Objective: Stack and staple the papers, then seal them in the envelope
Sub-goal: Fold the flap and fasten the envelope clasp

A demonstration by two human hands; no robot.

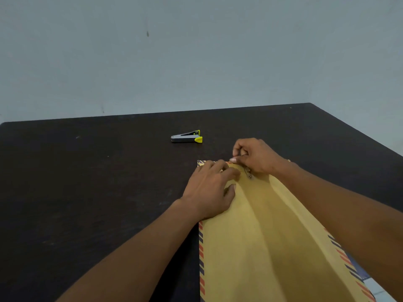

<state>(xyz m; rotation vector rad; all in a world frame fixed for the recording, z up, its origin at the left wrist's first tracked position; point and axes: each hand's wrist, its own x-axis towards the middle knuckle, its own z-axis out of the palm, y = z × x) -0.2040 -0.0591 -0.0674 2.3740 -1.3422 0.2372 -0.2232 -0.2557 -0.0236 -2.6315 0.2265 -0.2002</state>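
A long brown envelope (268, 236) with red and blue striped edges lies on the dark table (87, 192), running from the near edge away from me. My left hand (209, 190) presses flat on its far left part. My right hand (255, 155) pinches the far end of the envelope at the flap, just above a small metal clasp (248, 173). The papers are not visible. A grey stapler (187, 136) with yellow ends lies on the table beyond the envelope, apart from both hands.
A pale blue-grey wall (196, 51) stands behind the table's far edge. The table's right edge runs diagonally past my right forearm, with a strip of light floor (379, 288) below it.
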